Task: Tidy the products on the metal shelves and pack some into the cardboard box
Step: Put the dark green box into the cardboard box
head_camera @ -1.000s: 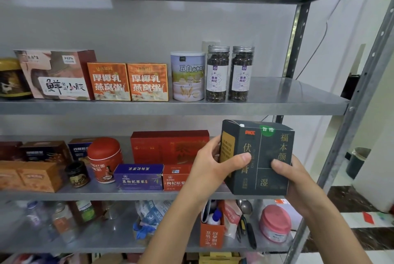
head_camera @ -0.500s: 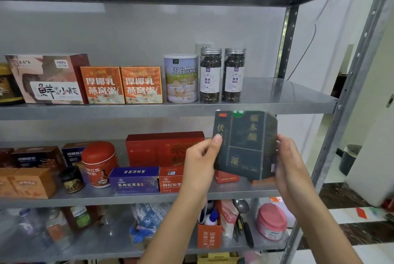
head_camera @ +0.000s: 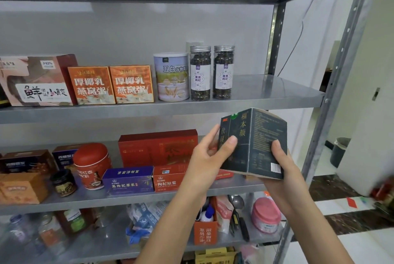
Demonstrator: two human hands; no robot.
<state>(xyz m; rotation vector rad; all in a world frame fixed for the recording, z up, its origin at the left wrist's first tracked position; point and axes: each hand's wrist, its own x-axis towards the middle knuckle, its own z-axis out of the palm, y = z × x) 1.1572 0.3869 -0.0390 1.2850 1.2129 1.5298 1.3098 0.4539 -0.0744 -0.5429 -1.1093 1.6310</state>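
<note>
**Item in hand.** A dark charcoal rectangular cardboard box (head_camera: 264, 135) with gold lettering is held in the air at centre right of the frame. It is in front of the metal shelving unit (head_camera: 277, 91), level with the gap between the upper and middle shelves. It is turned corner-on and slightly tilted. Its front face shows, and so does a side panel of small print with a barcode.

**Hands.** The left hand (head_camera: 207, 157) grips the box's left edge, with the thumb laid across the front face and the index finger extended up along the edge. Its other fingers are hidden. The right hand (head_camera: 283, 167) holds the lower right corner, with the thumb pressed on the side panel. Its remaining fingers are under and behind the box, out of sight.

**Upper shelf, left to right.**
- A pink-and-maroon carton (head_camera: 38, 80).
- Two orange cartons (head_camera: 91, 85) (head_camera: 133, 84), side by side and touching.
- A pale lilac round tin (head_camera: 171, 77).
- Two clear jars with metal lids and dark contents (head_camera: 200, 72) (head_camera: 223, 72).

All of these stand upright.

**Middle shelf.**
- A flat red box (head_camera: 157, 146) at the back.
- A red domed canister (head_camera: 91, 165).
- A purple carton (head_camera: 128, 180), just beside a small red carton (head_camera: 167, 178).
- A small dark jar (head_camera: 63, 182).

**Lower shelf, lower right of the frame.** A pink lidded tub (head_camera: 265, 214).
</note>
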